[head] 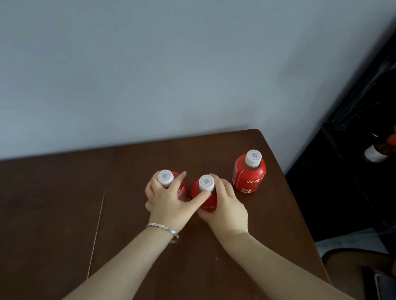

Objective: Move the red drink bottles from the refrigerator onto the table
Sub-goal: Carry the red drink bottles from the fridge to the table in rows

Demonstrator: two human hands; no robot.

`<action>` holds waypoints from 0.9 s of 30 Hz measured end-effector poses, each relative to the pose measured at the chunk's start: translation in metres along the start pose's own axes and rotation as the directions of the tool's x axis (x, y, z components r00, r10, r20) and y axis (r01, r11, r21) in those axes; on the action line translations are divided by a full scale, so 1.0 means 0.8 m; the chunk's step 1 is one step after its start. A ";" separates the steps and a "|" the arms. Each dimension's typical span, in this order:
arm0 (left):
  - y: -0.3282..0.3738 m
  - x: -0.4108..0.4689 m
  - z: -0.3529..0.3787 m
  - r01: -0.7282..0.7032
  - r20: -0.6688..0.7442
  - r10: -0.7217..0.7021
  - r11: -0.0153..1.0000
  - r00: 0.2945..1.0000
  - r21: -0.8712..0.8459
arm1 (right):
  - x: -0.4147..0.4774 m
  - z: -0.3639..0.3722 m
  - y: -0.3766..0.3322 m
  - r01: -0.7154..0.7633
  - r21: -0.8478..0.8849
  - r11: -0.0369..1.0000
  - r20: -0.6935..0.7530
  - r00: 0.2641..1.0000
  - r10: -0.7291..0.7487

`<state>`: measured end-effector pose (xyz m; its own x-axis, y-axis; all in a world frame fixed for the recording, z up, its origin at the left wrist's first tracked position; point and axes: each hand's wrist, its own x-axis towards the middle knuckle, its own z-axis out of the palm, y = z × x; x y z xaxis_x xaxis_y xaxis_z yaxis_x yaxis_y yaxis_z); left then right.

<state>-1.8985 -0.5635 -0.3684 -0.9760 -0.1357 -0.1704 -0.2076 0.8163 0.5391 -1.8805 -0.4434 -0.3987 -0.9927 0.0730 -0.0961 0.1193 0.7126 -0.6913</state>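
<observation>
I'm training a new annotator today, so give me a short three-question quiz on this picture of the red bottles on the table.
1. True or false: a hand holds the right bottle.
2. How many bottles stand on the table?
3. Which wrist wears the bracelet: A left, B right?

Key:
1. False. The left hand grips the left bottle, the right hand grips the middle bottle, and the right bottle stands free.
2. Three.
3. A.
</observation>
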 end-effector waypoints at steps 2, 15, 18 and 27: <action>-0.017 -0.001 -0.006 -0.066 0.022 0.068 0.996 0.997 -0.058 | 0.008 0.005 -0.002 -0.039 0.002 0.999 -0.010 0.999 0.039; 0.014 0.024 0.038 -0.123 0.066 0.130 0.988 0.989 -0.091 | 0.007 -0.022 0.035 -0.148 0.224 0.963 -0.395 0.890 0.228; 0.017 0.031 0.045 -0.119 0.016 0.120 0.991 0.993 -0.052 | 0.033 -0.061 0.056 -0.197 0.253 0.947 -0.171 0.955 0.244; 0.024 0.043 0.060 -0.170 0.018 0.173 0.981 0.985 -0.094 | 0.049 -0.076 0.076 -0.127 0.190 0.974 -0.219 0.961 0.168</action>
<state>-1.9325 -0.5258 -0.4033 -0.9958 0.0173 -0.0897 -0.0438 0.7708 0.6356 -1.9132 -0.3549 -0.4010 -0.9380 0.3427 -0.0519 0.2458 0.5520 -0.7968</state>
